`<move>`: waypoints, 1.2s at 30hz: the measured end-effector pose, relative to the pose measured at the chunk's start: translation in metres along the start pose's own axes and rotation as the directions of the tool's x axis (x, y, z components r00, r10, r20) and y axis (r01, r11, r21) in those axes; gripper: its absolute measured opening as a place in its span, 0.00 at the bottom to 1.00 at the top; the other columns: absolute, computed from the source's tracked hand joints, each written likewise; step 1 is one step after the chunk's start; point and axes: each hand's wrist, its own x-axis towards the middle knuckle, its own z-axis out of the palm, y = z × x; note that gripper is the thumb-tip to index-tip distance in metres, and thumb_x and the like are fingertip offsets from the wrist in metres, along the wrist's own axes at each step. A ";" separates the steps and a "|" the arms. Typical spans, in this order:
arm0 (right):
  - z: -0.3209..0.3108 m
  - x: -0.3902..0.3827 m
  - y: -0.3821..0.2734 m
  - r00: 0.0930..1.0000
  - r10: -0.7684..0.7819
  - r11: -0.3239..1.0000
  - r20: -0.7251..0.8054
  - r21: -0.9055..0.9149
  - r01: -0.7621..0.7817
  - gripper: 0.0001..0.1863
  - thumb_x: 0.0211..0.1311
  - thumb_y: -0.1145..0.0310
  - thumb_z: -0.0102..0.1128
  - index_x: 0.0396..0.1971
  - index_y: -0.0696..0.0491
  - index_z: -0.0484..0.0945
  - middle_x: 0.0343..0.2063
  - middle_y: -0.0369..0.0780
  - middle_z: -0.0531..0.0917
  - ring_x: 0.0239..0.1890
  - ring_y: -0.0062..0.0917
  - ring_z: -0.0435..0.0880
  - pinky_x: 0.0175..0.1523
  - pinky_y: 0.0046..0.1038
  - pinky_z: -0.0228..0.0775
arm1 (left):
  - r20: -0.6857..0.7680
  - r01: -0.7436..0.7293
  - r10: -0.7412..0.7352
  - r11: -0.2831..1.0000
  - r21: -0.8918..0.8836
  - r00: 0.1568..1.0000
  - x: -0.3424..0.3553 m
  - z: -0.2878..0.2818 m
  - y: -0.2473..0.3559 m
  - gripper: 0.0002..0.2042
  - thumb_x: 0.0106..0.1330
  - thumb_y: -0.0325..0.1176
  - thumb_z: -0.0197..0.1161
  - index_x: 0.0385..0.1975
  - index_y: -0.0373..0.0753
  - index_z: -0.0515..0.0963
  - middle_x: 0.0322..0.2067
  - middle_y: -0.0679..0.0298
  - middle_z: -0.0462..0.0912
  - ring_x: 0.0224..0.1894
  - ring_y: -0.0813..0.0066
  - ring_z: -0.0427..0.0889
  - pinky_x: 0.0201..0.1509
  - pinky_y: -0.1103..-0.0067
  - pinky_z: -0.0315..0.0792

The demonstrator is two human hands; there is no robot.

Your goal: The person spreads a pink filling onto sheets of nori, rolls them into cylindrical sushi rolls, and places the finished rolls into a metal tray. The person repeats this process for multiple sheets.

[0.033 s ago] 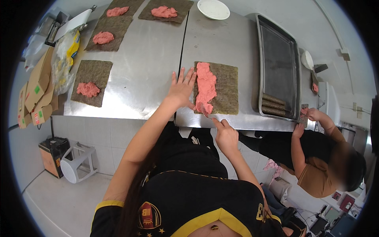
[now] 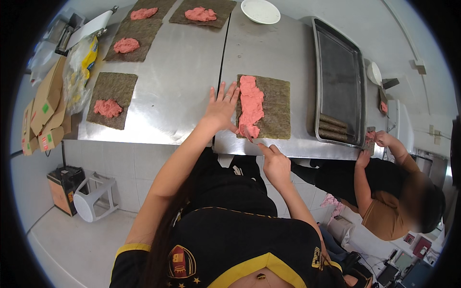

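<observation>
"What's nearest us, just below the middle of the frame?"

"The right hand (image 2: 277, 165), fingers curled round a slim tool (image 2: 248, 136) whose tip is in the pink paste (image 2: 250, 103); the tool's too small from here to tell its kind"

"And the left hand (image 2: 223, 113)?"

"Flat, fingers spread, gripping nothing. It lies along the left edge of a seaweed sheet (image 2: 277, 108), thumb tip by the lower left corner"

"How does that sheet look, there at the centre?"

"Squarish, dark green going brown, matte and coarse as felt. The paste runs down its left side in one thick strip, nearly top to bottom: lumpy, ragged along the right border, smeared at the lower end. The right part is plain seaweed"

"Beyond it?"

"Toward the upper right, a metal tray (image 2: 341, 72), dark rolls (image 2: 333, 129) side by side in its lower part. Off to the upper left, another sheet (image 2: 111, 85) bears a rounded pink mound (image 2: 108, 108). Farthest, at the top edge, a white bowl (image 2: 260, 10) on the steel table (image 2: 177, 96)"
</observation>
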 end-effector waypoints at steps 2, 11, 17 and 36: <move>-0.003 0.005 0.006 0.998 -0.017 0.977 0.054 0.211 0.006 0.17 0.56 0.75 0.52 0.46 0.49 0.80 0.28 0.43 0.78 0.31 0.40 0.81 0.36 0.38 0.73 | 0.020 0.002 -0.002 1.000 0.012 1.000 0.000 -0.003 0.001 0.66 0.34 0.58 0.76 0.70 0.35 0.40 0.72 0.56 0.35 0.73 0.49 0.31 0.71 0.48 0.34; -0.056 0.026 0.039 0.964 -0.263 0.964 0.031 0.045 0.262 0.17 0.53 0.77 0.56 0.42 0.45 0.84 0.26 0.40 0.77 0.29 0.37 0.79 0.34 0.37 0.71 | 0.054 0.048 -0.048 0.999 0.006 0.997 0.003 0.000 0.004 0.68 0.33 0.57 0.77 0.71 0.36 0.37 0.73 0.58 0.33 0.73 0.50 0.28 0.71 0.47 0.31; -0.060 0.066 0.065 0.947 -0.320 0.933 0.002 -0.172 0.316 0.19 0.52 0.76 0.52 0.44 0.46 0.82 0.27 0.40 0.77 0.31 0.38 0.81 0.32 0.39 0.73 | 0.035 0.024 -0.023 0.999 -0.034 0.999 0.001 0.000 0.003 0.68 0.31 0.55 0.78 0.71 0.39 0.36 0.73 0.58 0.31 0.74 0.50 0.30 0.71 0.47 0.35; -0.056 0.083 0.063 0.819 -0.500 0.830 0.282 -0.113 0.546 0.20 0.48 0.75 0.52 0.42 0.45 0.83 0.29 0.42 0.79 0.32 0.37 0.82 0.36 0.39 0.73 | 0.014 0.070 -0.070 0.997 -0.039 0.997 0.000 0.002 0.003 0.70 0.27 0.51 0.80 0.71 0.43 0.37 0.73 0.61 0.34 0.74 0.51 0.33 0.71 0.47 0.39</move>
